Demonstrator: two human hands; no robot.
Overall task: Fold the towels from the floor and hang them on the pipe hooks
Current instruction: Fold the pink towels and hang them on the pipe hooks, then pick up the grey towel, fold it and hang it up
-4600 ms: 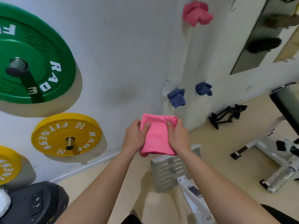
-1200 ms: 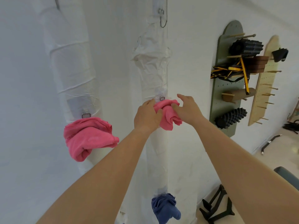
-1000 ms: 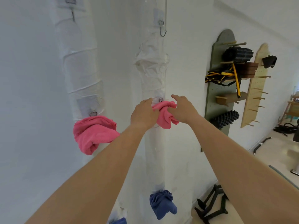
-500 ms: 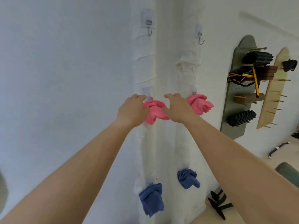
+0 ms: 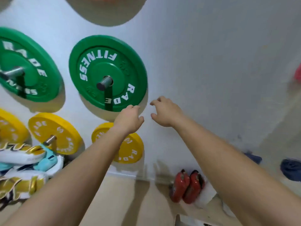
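Wall (image 5: 211,54): white, fills the view; its pegs keep plates off the floor.
Green plate (image 5: 107,72): hangs on a peg, left of centre.
Left hand (image 5: 128,119): fingers loosely curled, holding nothing.
Right hand (image 5: 166,111): fingers half-spread, empty; probably free to fetch a towel.
Blue towel (image 5: 290,169): bunched low at the right edge, blurred, well apart from both hands.

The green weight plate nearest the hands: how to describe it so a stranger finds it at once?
Coloured weight plates hang on the white wall. The green weight plate sits just above the left hand. Unlike the other green plate, cut by the left edge, it shows whole; the yellow plates below are smaller.
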